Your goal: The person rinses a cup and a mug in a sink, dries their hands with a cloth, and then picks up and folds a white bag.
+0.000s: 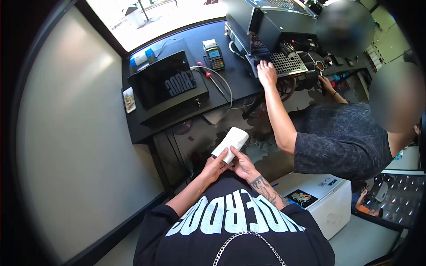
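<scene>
I hold a white flat paper bag (231, 143) in front of my chest with both hands. My left hand (214, 166) grips its lower left edge. My right hand (242, 165) holds its lower right corner, with the forearm tattooed. The bag tilts up and to the right, above the black counter edge.
A black counter (235, 75) carries a till screen (165, 81), a card terminal (215, 56) and cables. A co-worker in a dark grey shirt (339, 139) stands to my right, with one hand (266, 73) on the espresso machine's drip tray (286, 63). A white box (328, 199) stands low right.
</scene>
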